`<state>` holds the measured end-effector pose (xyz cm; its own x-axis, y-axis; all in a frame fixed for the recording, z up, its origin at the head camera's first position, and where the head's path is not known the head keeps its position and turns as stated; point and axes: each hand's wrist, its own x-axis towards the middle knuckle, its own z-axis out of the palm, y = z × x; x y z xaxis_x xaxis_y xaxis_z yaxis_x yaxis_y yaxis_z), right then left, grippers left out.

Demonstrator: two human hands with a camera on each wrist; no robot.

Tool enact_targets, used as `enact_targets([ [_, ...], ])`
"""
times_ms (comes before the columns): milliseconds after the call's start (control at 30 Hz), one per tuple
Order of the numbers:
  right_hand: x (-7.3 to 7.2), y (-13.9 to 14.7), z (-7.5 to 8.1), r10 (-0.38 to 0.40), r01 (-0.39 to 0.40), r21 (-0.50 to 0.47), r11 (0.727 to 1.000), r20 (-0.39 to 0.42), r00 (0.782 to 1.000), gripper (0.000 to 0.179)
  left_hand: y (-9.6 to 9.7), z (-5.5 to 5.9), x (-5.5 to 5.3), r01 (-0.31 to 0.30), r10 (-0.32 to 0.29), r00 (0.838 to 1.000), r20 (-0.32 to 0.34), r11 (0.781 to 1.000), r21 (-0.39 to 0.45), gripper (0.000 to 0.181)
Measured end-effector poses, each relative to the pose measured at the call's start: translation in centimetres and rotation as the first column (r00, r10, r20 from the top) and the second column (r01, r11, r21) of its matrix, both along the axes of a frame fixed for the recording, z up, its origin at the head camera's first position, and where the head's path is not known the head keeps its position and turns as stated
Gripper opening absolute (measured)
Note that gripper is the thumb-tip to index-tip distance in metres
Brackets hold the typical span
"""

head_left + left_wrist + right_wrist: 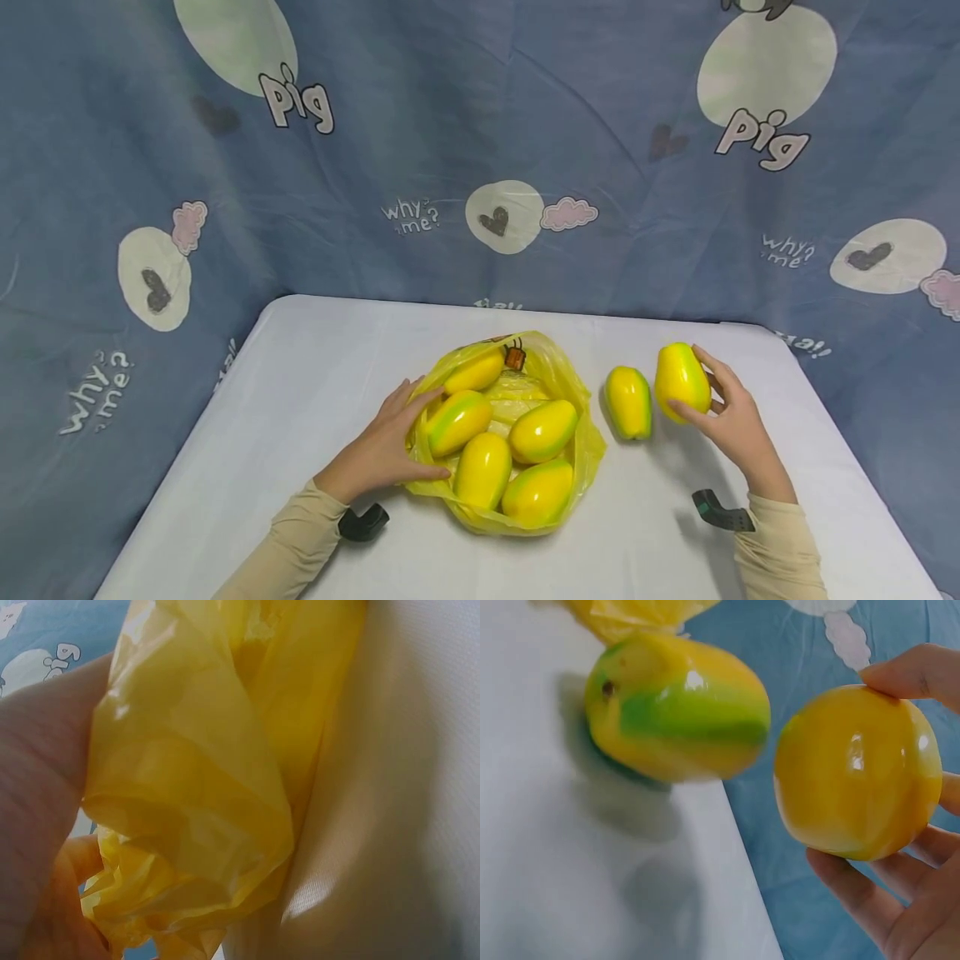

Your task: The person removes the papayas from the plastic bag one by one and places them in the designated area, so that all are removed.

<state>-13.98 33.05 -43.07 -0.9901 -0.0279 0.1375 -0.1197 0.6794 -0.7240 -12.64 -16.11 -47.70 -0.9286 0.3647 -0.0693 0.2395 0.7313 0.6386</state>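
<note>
A: R hand [735,421] grip?
B: Part-open, thumb & fingers round yel-grn fruit [679,381] — 2nd fruit [628,402] just L of grip
A: L hand [386,440]?
B: Spread, holding L side of yel bag [589,446] — 5 fruits [543,431] showing inside, R of grip

Left hand [41,769] holding crumpled yellow bag [195,765], white surface [442,787], blue cloth [82,626]

7 mango-like fruits [483,471]: 5 in 1 yellow bag [591,437], 1 loose fruit [628,402] on 1 desk [315,375] toward its far right corner, 1 held fruit [681,382] in the right fingers [716,367]. 2 sleeves [780,546], 2 black wrist devices [363,524]. Beyond the far edge, 1 blue cloth [420,117] bears 2 "pig" words [296,102] and 3 pink clouds [570,214].
</note>
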Motion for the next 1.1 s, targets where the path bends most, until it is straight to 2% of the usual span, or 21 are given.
enact_targets([
  [300,0.0,1.1,-0.9,0.022,-0.019,-0.041,0.999,0.073,0.997,0.091,0.1,0.1,0.0,0.001,-0.001,1.0,0.011,1.0,0.01,0.117],
  [1100,-0.9,1.3,-3.1,0.037,-0.044,0.031,0.999,0.205,0.978,0.091,0.0,0.1,0.0,0.008,-0.008,1.0,-0.018,1.0,0.018,0.118],
])
